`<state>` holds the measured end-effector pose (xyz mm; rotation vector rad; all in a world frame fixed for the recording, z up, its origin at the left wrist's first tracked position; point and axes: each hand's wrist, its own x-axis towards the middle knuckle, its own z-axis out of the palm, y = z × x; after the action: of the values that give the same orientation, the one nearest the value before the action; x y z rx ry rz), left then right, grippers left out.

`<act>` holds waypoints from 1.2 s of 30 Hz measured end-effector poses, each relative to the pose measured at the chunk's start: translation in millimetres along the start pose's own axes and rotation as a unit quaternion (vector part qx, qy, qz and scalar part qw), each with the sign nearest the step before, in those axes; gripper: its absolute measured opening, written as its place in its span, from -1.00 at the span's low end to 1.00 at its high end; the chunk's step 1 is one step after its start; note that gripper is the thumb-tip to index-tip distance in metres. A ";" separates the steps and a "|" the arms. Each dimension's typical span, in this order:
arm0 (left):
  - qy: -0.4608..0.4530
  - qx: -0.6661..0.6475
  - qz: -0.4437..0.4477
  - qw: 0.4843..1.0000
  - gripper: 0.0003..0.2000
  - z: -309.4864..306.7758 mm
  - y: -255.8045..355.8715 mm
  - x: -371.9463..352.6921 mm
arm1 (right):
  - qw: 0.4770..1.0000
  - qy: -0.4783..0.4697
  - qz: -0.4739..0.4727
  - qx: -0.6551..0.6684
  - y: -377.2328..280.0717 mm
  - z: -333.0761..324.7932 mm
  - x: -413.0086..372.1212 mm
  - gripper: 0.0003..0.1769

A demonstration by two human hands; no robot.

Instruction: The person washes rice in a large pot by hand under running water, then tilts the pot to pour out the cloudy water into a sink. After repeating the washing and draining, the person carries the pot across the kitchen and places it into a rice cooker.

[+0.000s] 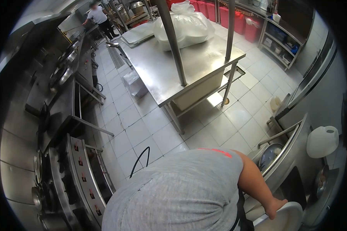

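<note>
My left hand rests at the rim of a large, pale, round tub at the lower right, with its fingers closed over the edge. The arm reaches down to it from a grey shirt sleeve with red print, and the grey shirt fills the bottom middle. Part of the tub is cut off by the lower edge, and its contents are not clear. Just above the hand, a metal bowl sits behind a metal rail. My right hand does not show.
A steel table carries bulging white plastic bags. Stoves and counters line the left side, with a range front nearest. A white jug stands at right. A person is far back. Red bins line the back.
</note>
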<state>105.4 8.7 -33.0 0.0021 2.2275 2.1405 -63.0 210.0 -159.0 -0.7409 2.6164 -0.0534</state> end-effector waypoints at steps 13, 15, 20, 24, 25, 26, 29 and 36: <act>0.008 0.024 -0.009 1.000 0.10 4.9 -8.5 6.5 | 0.997 0.054 0.060 0.010 51.3 -3.3 1.9 -0.46; 0.032 0.034 0.026 0.999 0.13 9.7 -6.2 3.5 | 0.992 0.080 0.095 -0.010 80.6 -12.9 1.9 -0.46; 0.031 -0.037 0.002 0.999 0.02 -1.8 23.0 -31.7 | 0.959 0.101 0.215 -0.156 120.3 -32.6 15.2 -0.46; -0.005 -0.077 0.021 0.997 -0.16 -2.3 30.8 -27.4 | 0.956 0.192 -0.021 -0.220 115.5 -10.1 43.6 -0.63; 0.015 0.013 0.107 0.994 -0.20 0.5 18.3 -19.7 | 0.963 0.134 -0.029 -0.232 84.4 -22.9 33.5 -0.70; -0.019 -0.104 0.077 0.991 -0.21 2.8 11.4 -15.6 | 0.993 0.056 0.099 0.006 28.0 -61.1 3.3 -0.66; -0.029 -0.078 0.039 0.996 -0.25 -6.5 23.8 -15.9 | 0.973 0.135 0.181 0.057 17.2 -15.3 -5.8 -0.46; -0.181 -0.077 -0.072 0.978 -0.41 -36.7 43.9 136.6 | 0.983 -0.121 0.119 0.076 -54.8 -65.1 -160.6 -0.30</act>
<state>-34.0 -21.0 7.2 0.1993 1.8022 2.0364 61.5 239.8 -30.0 -0.3546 2.4163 -0.0861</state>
